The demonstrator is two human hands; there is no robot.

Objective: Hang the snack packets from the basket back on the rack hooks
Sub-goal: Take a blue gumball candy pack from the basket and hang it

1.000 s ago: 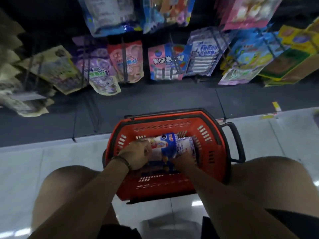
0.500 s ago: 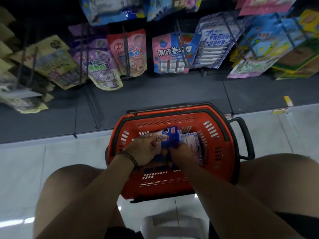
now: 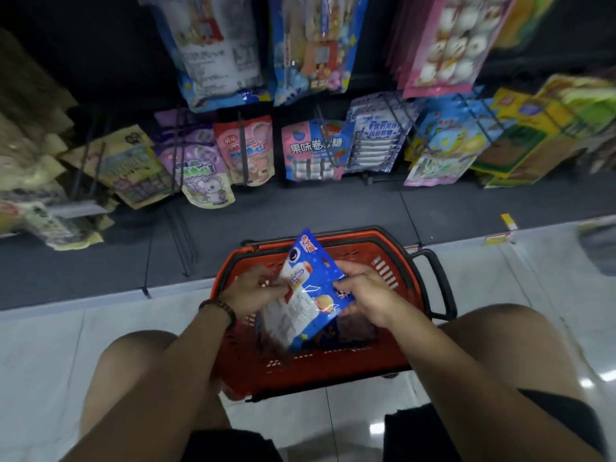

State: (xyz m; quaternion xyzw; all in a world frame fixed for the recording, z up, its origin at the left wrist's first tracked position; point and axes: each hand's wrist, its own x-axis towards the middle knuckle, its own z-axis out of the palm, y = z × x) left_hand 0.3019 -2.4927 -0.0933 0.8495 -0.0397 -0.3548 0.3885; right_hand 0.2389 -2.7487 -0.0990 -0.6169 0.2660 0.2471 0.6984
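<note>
A red plastic basket [image 3: 393, 331] stands on the floor between my knees. Above it I hold a blue and white snack packet [image 3: 308, 295], tilted with its top pointing toward the rack. My left hand [image 3: 255, 290] pinches the packet's left edge. My right hand [image 3: 370, 288] grips its right edge. More dark packets [image 3: 353, 331] lie in the basket under it, mostly hidden. The rack hooks [image 3: 245, 141] in front carry hanging packets in two rows.
A dark base shelf [image 3: 300, 208] runs under the rack, just beyond the basket. The basket's black handle [image 3: 440, 285] sticks out to the right. Pale glossy floor tiles [image 3: 50, 355] surround me. Brown and yellow packets [image 3: 133, 168] hang at the left.
Both hands have lifted the blue and white packet out of the basket and raised it. The camera has tilted up, showing more of the rack.
</note>
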